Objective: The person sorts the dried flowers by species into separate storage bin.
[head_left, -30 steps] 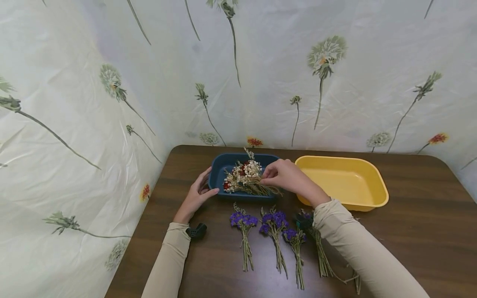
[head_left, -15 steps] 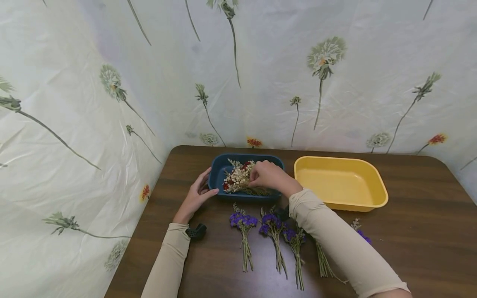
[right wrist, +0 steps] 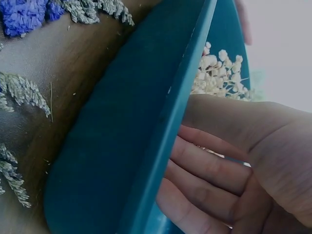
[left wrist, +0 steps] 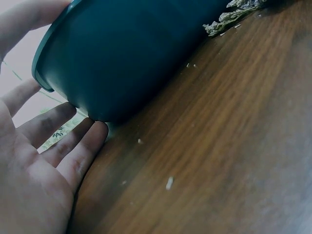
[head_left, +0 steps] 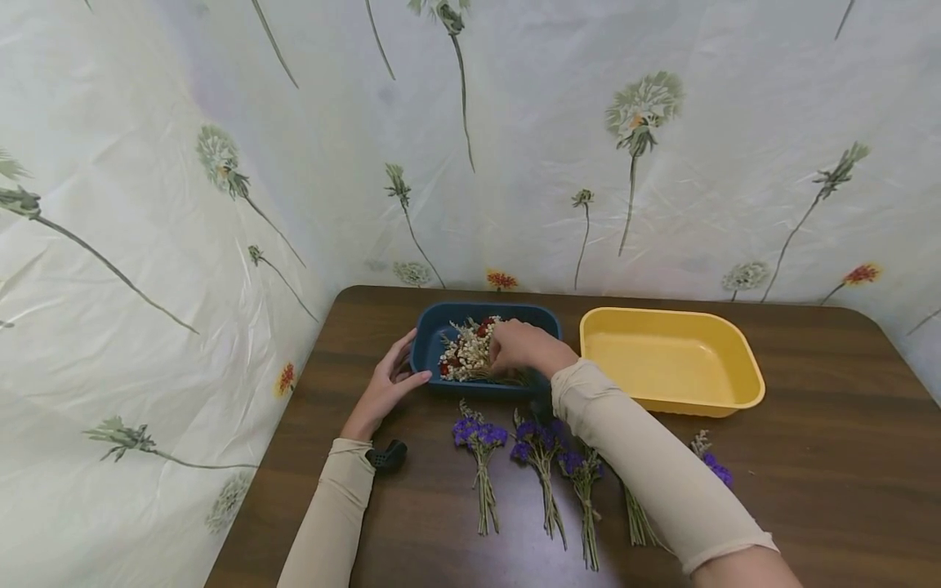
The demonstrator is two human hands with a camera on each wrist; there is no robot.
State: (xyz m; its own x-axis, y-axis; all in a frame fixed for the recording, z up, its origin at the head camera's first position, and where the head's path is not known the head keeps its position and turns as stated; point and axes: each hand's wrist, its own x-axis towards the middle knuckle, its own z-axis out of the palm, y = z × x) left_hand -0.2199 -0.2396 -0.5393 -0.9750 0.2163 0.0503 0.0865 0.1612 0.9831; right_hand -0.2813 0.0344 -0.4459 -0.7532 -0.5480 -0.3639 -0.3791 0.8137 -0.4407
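My left hand (head_left: 381, 388) rests against the left end of a dark blue tub (head_left: 547, 312), its thumb by the front corner. In the left wrist view, its fairly straight fingers (left wrist: 80, 151) touch the tub's outer wall. Reaching over the tub's right side, my right hand (head_left: 525, 347) holds a bunch of dried flowers (head_left: 472, 347) by its stem end. White and dark red flower heads lie inside the tub, pointing left. The right wrist view shows the white blossoms (right wrist: 222, 73) beyond the rim, while that hand's fingertips are hidden behind it.
A yellow tub (head_left: 676, 363) stands to the right of the blue one. Several purple flower bunches (head_left: 481, 465) lie on the brown table (head_left: 831, 457) in front, some partly under the right forearm. A flower-printed curtain (head_left: 515, 163) hangs behind the table.
My right hand has moved left and down into the blue tub with the dried flower bunch, then stayed nearly still. The left hand has kept its place.
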